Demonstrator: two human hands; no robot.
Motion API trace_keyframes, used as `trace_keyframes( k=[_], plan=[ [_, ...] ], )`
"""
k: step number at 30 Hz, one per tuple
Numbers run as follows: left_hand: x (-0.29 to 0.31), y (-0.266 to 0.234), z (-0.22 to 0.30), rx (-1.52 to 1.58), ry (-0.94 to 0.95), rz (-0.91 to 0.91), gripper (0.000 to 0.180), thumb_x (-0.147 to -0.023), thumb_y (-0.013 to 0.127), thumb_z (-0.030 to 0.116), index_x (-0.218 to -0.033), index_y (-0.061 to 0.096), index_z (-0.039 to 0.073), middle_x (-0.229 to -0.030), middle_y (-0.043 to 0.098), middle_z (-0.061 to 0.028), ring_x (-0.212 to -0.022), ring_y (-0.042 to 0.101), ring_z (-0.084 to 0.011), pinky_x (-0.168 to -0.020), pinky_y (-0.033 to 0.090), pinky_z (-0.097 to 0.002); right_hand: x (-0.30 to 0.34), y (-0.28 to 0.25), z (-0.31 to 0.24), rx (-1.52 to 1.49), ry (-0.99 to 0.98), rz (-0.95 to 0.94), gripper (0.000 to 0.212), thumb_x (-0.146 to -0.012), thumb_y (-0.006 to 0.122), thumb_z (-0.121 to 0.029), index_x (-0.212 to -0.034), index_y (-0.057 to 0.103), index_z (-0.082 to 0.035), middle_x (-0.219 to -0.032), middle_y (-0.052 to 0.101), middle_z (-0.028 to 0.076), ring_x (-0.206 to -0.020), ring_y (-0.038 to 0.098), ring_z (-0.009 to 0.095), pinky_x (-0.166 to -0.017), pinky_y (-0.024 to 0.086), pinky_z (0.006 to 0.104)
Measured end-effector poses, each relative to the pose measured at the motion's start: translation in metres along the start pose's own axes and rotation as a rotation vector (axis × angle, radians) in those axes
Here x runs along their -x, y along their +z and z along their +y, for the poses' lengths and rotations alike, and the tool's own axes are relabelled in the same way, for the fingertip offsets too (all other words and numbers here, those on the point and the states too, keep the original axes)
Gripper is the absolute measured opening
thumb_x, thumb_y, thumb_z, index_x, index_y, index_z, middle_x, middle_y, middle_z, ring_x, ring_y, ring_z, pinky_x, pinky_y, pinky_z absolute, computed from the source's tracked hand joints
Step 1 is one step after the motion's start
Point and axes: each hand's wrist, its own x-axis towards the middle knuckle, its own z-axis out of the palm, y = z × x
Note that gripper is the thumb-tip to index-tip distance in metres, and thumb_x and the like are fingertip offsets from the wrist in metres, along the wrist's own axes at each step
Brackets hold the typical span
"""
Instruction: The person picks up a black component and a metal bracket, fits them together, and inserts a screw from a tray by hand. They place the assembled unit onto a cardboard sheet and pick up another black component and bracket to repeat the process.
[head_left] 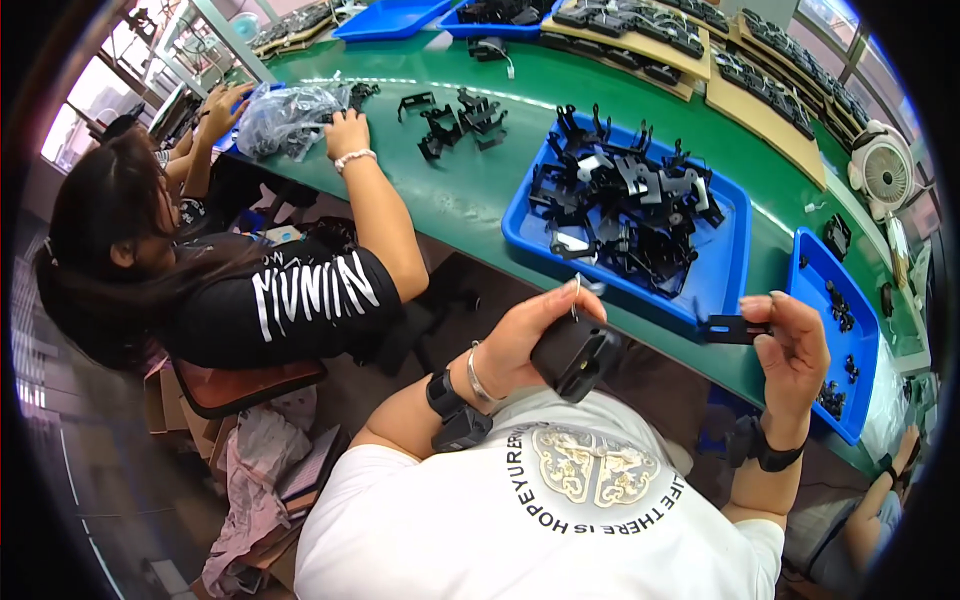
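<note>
My left hand (525, 335) is closed around a small black plastic housing (577, 358), held in front of my chest. A thin light wire sticks up beside its thumb. Between the thumb and fingers of my right hand (798, 345) is a flat black bracket (736, 329) with a slot in it. The bracket is apart from the housing, near the front corner of a blue tray. That blue tray (520, 236) holds a heap of black brackets (640, 200), some with white patches.
Right of me, another blue tray (852, 415) holds small black parts. Loose black brackets (462, 122) lie on the green table (440, 190). At left a co-worker (300, 290) reaches to a clear plastic bag (285, 120). A white fan (883, 170) and boards of black units (765, 130) stand behind.
</note>
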Motion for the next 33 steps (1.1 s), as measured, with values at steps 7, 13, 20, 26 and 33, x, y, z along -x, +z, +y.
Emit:
trace_keyframes(
  k=[7, 13, 20, 26, 33],
  plan=[
    [0.004, 0.023, 0.006, 0.198, 0.067, 0.069, 0.032, -0.093, 0.046, 0.030, -0.116, 0.042, 0.007, -0.106, 0.056, -0.0136, -0.093, 0.060, -0.0240, -0.074, 0.054, -0.0382, -0.011, 0.029, -0.011, -0.300, 0.227, -0.110, 0.032, -0.081, 0.061, 0.001, -0.112, 0.053, 0.005, -0.095, 0.060, 0.014, -0.090, 0.060, 0.020, -0.078, 0.048, 0.0256],
    [0.000, 0.020, 0.004, -0.145, 0.255, 0.148, 0.044, -0.086, 0.052, 0.006, -0.124, 0.031, 0.009, -0.114, 0.050, -0.0149, -0.104, 0.054, -0.0268, -0.082, 0.051, -0.0412, -0.002, 0.059, 0.010, -0.547, 0.418, -0.088, 0.034, -0.083, 0.062, -0.001, -0.115, 0.053, 0.004, -0.095, 0.059, 0.010, -0.089, 0.059, 0.014, -0.078, 0.047, 0.0227],
    [-0.002, 0.002, 0.001, -0.245, 0.292, 0.167, 0.052, -0.079, 0.055, 0.000, -0.125, 0.031, 0.006, -0.116, 0.050, -0.0142, -0.105, 0.054, -0.0249, -0.086, 0.049, -0.0389, -0.001, 0.062, 0.021, -0.490, 0.499, -0.083, 0.032, -0.083, 0.062, -0.006, -0.113, 0.055, 0.003, -0.095, 0.061, 0.009, -0.088, 0.058, 0.012, -0.076, 0.046, 0.0225],
    [-0.005, -0.008, -0.005, -0.524, 0.325, 0.158, 0.054, -0.073, 0.065, -0.001, -0.118, 0.037, 0.002, -0.110, 0.054, -0.0140, -0.102, 0.055, -0.0201, -0.086, 0.047, -0.0310, -0.003, 0.042, 0.025, -0.267, 0.395, -0.237, 0.024, -0.082, 0.061, -0.003, -0.105, 0.060, 0.004, -0.094, 0.061, 0.010, -0.083, 0.057, 0.012, -0.069, 0.044, 0.0206],
    [-0.003, -0.008, -0.007, -0.609, 0.170, 0.105, 0.047, -0.071, 0.070, 0.002, -0.111, 0.045, 0.002, -0.099, 0.059, -0.0076, -0.092, 0.056, -0.0105, -0.079, 0.047, -0.0239, -0.013, 0.035, 0.035, -0.104, 0.283, -0.386, 0.017, -0.081, 0.060, 0.000, -0.097, 0.064, 0.003, -0.091, 0.061, 0.010, -0.079, 0.056, 0.014, -0.067, 0.042, 0.0217]
  ],
)
